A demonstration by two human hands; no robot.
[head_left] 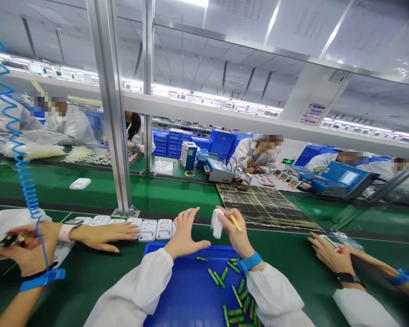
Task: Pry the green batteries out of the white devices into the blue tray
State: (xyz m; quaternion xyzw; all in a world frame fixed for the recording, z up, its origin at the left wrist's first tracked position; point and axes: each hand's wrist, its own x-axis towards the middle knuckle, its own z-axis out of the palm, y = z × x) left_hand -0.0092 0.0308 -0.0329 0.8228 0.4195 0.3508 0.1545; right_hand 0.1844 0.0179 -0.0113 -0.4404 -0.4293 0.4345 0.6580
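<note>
Centrally, right hand [236, 231] gripping one white device [217, 223], one yellow battery [236, 222] — left hand [184, 231] open.

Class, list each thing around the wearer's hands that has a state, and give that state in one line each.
Left hand: open, fingers spread, empty, above the tray's far edge.
Right hand: closed on a small white plastic device and a thin yellow stick.
Blue plastic tray: holds loose green cylindrical batteries, lying flat.
Row of white plastic devices: lying flat on the green belt.
</note>
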